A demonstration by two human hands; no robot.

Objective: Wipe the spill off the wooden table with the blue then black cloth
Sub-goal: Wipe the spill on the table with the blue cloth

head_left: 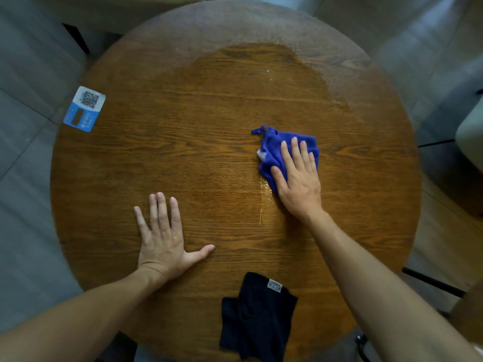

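While right hand (298, 178) presses blue cloth (271, 150) flat | left hand (163, 239) splayed, empty | QR card (85, 108) text unreadable

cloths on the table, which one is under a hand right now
The blue cloth, bunched on the table's right side, with the right hand pressed flat on it. The black cloth lies untouched at the near edge; the left hand rests on bare wood.

Grey tiled floor (23, 163) all round — pale seat (470, 137) at right.

Blue QR-code card (84, 108) at left edge
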